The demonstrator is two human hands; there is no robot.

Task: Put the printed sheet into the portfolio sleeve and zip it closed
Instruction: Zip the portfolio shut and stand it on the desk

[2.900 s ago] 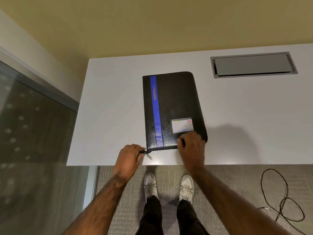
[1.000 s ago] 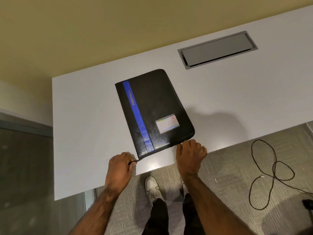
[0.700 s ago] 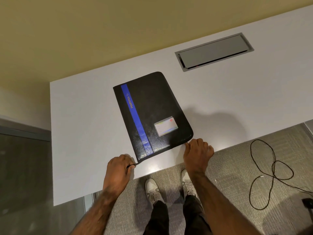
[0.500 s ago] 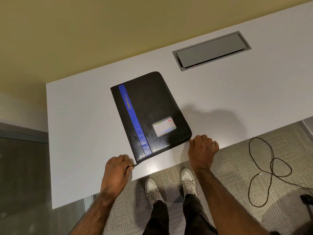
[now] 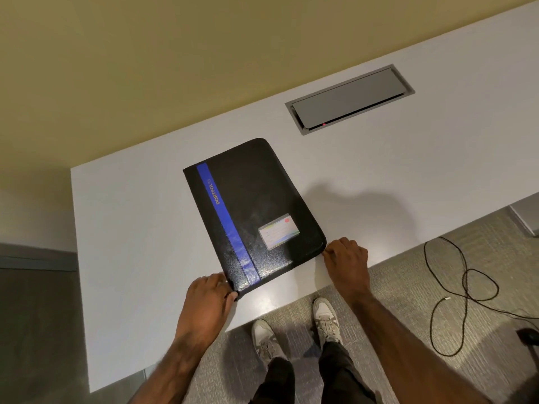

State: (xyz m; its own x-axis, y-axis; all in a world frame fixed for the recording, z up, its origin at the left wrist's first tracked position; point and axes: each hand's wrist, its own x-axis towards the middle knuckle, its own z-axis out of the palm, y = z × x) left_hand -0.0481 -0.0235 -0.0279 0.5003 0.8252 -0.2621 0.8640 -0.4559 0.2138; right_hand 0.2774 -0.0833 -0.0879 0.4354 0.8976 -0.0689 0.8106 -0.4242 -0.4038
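Now your one black leather-look portfolio with a blue stripe (image 5: 256, 214) lies flat on the white table (image 5: 131, 228). Two hands: left hand (image 5: 208, 295) pinches its near-left corner; right hand (image 5: 345, 258), fingers curled, pinches its near-right corner.

Glossy black leatherette portfolio (image 5: 256, 211)

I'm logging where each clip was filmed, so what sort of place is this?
Most likely an office or meeting room: a plain white table with a built-in grey cable hatch, grey carpet with a loose black cable underfoot, and a zip portfolio held at its near corners by both hands.
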